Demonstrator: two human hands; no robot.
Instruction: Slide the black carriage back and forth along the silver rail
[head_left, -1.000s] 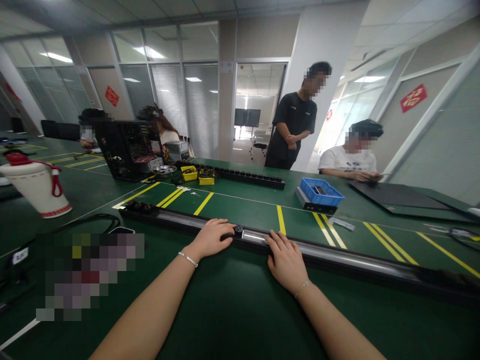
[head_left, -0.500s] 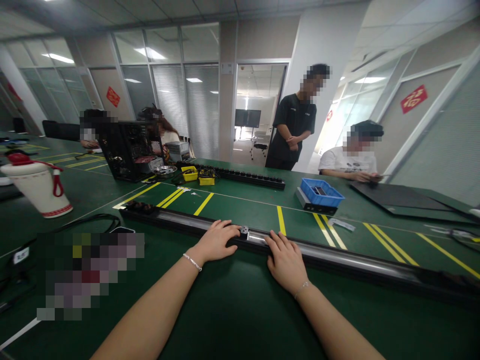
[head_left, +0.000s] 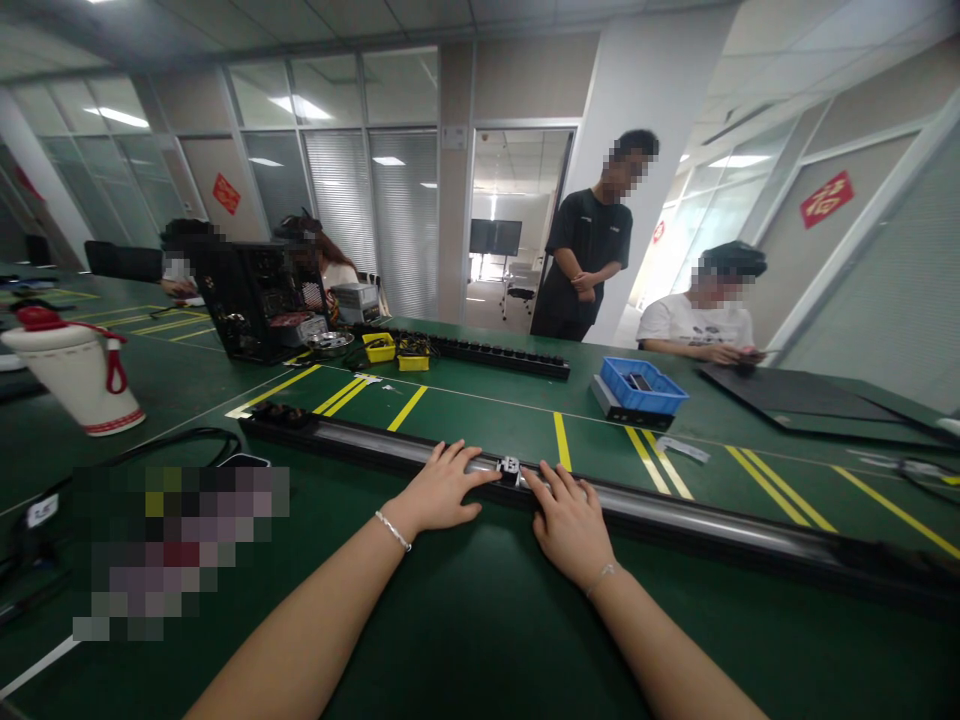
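Observation:
A long black strip housing (head_left: pixel 697 520) with a shiny metal channel lies across the green table. In its channel, between my hands, sits a small black block with a pale, socket-like top (head_left: pixel 509 468). My left hand (head_left: pixel 442 492) rests on the housing with fingers spread, the index fingertip at the block's left side. To the right, my right hand (head_left: pixel 571 522) lies over the channel with fingers stretched, its foremost fingertips close to the block's right side. Several dark blocks (head_left: pixel 281 413) sit at the housing's left end.
Behind stand a blue bin (head_left: pixel 643 385), yellow trays (head_left: pixel 379 348), a second strip with black blocks (head_left: pixel 510 355) and an open computer case (head_left: pixel 251 300). A white cup (head_left: pixel 75 375) and a blurred-out item (head_left: pixel 180 550) are left. Other people are across the table.
The small block has slid a little to the right along the channel. My left hand moved right with it, index finger extended; my right hand stayed nearly in place.

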